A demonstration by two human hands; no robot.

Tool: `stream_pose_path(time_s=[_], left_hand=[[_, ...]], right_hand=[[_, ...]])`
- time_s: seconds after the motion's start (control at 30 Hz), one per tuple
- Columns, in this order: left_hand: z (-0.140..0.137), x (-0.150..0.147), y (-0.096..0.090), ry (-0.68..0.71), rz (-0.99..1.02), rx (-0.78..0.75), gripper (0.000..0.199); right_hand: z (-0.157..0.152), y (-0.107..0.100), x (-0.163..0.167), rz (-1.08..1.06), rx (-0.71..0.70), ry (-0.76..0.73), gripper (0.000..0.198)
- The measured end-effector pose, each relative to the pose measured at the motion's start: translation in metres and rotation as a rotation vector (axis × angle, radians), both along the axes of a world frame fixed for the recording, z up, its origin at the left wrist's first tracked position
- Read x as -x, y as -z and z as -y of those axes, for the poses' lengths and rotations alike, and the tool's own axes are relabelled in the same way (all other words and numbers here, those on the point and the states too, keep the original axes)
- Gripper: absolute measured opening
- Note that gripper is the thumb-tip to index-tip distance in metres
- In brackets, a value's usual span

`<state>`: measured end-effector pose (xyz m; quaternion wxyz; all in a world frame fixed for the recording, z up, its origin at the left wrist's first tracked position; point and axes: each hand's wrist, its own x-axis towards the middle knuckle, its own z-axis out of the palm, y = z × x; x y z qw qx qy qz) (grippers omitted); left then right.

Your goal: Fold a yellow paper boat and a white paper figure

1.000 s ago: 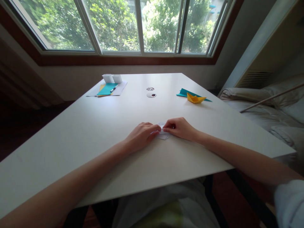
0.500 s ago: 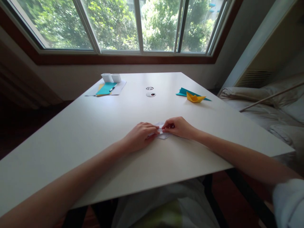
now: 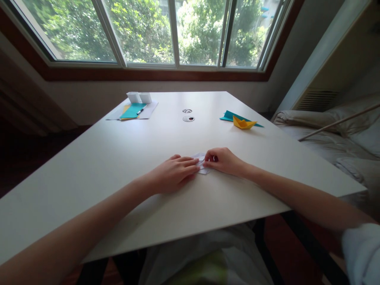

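A small piece of folded white paper (image 3: pixel 202 170) lies on the white table in front of me, partly covered by my fingers. My left hand (image 3: pixel 178 173) rests flat over its left side, fingers stretched out and pressing on it. From the right, my right hand (image 3: pixel 221 159) pinches the paper between thumb and fingertips, the other fingers curled. The two hands' fingertips are close together over the paper.
A yellow paper boat (image 3: pixel 244 123) and a folded teal paper piece (image 3: pixel 230 115) sit at the back right. At the back left are teal paper (image 3: pixel 133 111), white sheets, a pen (image 3: pixel 141 111) and white box shapes (image 3: pixel 139 97). Two round table inserts (image 3: pixel 189 118) lie mid-back.
My left hand has flattened and straightened its fingers, its thumb side shifting slightly. My right hand keeps its pinch on the paper, almost in the same place.
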<state>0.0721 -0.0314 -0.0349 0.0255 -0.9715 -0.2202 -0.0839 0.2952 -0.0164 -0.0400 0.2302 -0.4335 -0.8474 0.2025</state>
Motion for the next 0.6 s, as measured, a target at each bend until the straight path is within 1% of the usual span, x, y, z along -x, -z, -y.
stream_pose_path(time_s=[0.13, 0.33, 0.47, 0.6], left_hand=[[0.0, 0.0, 0.0, 0.003, -0.019, -0.004, 0.032], [-0.003, 0.005, 0.0, -0.003, -0.026, 0.043, 0.035], [-0.006, 0.01, 0.0, 0.005, 0.0, 0.125, 0.036], [-0.01, 0.016, -0.001, 0.018, 0.027, 0.262, 0.038]], right_hand=[[0.001, 0.0, 0.002, 0.057, 0.001, 0.038, 0.025], [-0.005, -0.004, -0.003, 0.194, -0.02, 0.029, 0.026], [-0.01, -0.004, -0.014, 0.218, 0.023, 0.018, 0.028], [-0.015, -0.003, -0.019, 0.221, 0.064, -0.01, 0.029]])
